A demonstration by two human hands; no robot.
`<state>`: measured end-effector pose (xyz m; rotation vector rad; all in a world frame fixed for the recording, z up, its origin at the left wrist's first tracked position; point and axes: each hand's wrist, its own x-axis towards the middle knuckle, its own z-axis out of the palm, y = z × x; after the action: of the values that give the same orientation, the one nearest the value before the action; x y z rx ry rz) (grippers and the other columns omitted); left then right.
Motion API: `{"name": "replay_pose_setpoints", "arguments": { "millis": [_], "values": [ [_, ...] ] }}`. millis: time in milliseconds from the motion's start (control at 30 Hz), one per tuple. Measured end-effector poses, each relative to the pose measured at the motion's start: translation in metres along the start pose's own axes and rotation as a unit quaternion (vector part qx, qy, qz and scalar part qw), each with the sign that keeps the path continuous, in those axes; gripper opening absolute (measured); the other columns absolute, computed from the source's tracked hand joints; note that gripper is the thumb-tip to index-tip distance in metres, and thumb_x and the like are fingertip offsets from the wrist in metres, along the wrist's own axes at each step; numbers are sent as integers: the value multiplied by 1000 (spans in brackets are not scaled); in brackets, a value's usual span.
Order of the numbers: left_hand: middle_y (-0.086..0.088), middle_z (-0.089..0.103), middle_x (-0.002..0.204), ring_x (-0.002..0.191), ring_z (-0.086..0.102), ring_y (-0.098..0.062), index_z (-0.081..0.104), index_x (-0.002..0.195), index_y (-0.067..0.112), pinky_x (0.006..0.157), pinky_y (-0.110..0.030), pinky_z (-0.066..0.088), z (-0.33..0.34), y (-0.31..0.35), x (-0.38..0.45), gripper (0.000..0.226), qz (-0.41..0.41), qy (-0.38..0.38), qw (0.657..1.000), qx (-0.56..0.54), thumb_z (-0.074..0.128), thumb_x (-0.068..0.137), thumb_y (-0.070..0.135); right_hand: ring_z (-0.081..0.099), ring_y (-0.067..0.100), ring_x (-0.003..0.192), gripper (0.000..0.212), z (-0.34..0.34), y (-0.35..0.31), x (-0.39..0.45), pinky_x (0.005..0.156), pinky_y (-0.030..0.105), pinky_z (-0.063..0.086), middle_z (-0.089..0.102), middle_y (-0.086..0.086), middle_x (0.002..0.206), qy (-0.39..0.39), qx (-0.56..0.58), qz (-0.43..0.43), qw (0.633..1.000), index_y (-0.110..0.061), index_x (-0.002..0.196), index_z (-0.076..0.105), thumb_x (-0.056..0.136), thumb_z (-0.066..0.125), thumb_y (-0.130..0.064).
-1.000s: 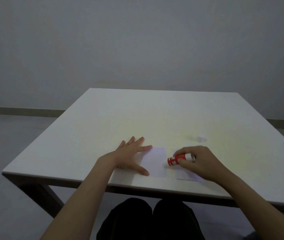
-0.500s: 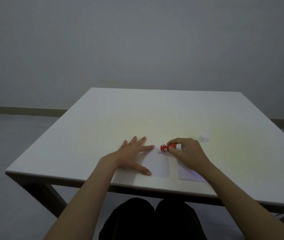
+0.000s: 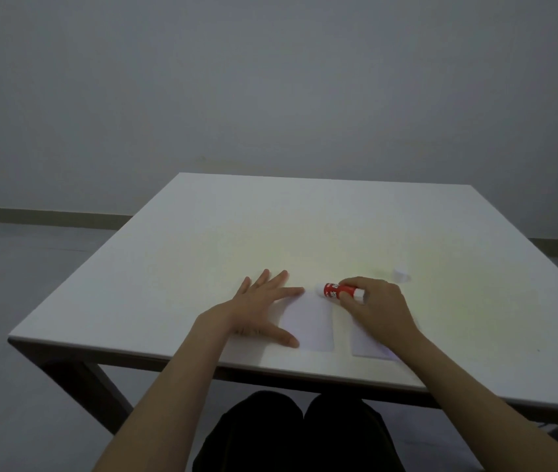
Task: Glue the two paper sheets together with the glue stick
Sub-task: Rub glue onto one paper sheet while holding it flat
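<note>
Two small pale paper sheets lie side by side near the front edge of the white table (image 3: 304,226). My left hand (image 3: 258,308) lies flat with fingers spread, pressing the left sheet (image 3: 310,321) at its left edge. My right hand (image 3: 378,306) grips a red glue stick (image 3: 337,290), held nearly level, its white tip at the top right corner of the left sheet. The right sheet (image 3: 367,344) is mostly hidden under my right hand and wrist.
The glue stick's small white cap (image 3: 401,274) lies on the table behind and to the right of my right hand. The table's front edge runs just below the sheets. A plain grey wall and floor lie beyond.
My right hand has moved the glue stick away from me along the left sheet's right side, from mid-sheet to its far corner. My left hand has stayed on the sheet.
</note>
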<state>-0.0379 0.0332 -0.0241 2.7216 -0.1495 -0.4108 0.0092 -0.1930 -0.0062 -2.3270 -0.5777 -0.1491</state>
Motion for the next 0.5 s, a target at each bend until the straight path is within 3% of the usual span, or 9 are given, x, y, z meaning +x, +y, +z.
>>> {"name": "replay_pose_setpoints", "arguments": {
  "millis": [133, 200, 267, 333, 433, 500],
  "values": [
    [12, -10, 160, 144, -22, -13, 13, 144, 48, 114, -43, -18, 1, -2, 0, 101, 2, 8, 1000, -18, 69, 62, 66, 53, 2, 58, 16, -1, 4, -7, 57, 9, 38, 72, -7, 78, 22, 33, 11, 999, -18, 94, 72, 82, 63, -21],
    [12, -9, 160, 144, -22, -13, 11, 144, 49, 114, -43, -18, 1, -2, -1, 101, 2, 10, 999, -31, 69, 63, 66, 52, 8, 55, 17, -5, 2, -9, 56, 15, 41, 67, -11, 66, 36, 116, 56, 991, -18, 97, 72, 86, 60, -21],
    [12, -7, 160, 145, -20, -13, 10, 144, 48, 115, -43, -18, 0, -2, -1, 101, 1, 15, 999, -48, 69, 64, 64, 50, 16, 53, 18, -10, -1, -9, 56, 28, 42, 66, -3, 62, 23, 261, 131, 956, -16, 99, 71, 89, 56, -19],
    [12, -4, 160, 145, -18, -13, 11, 144, 48, 115, -43, -17, -2, -1, -3, 97, 1, 15, 998, -65, 68, 67, 62, 50, 17, 51, 20, -18, -7, -11, 54, 29, 39, 67, 5, 64, -4, 390, 185, 902, -11, 99, 71, 91, 54, -18],
    [12, 5, 160, 147, -10, -11, 20, 143, 47, 117, -43, -13, -6, 4, -8, 81, -12, 28, 993, -118, 63, 76, 58, 53, 14, 50, 21, -23, -12, -14, 55, 29, 38, 70, 6, 67, -46, 492, 213, 843, -9, 98, 69, 91, 53, -20],
    [12, 25, 155, 146, 11, -10, 37, 136, 44, 120, -41, 5, -8, 16, -12, 61, -21, 108, 974, -196, 60, 80, 55, 55, 13, 50, 24, -22, -14, -16, 56, 28, 39, 71, 5, 70, -67, 534, 211, 816, -8, 104, 67, 92, 52, -21]
  ]
}}
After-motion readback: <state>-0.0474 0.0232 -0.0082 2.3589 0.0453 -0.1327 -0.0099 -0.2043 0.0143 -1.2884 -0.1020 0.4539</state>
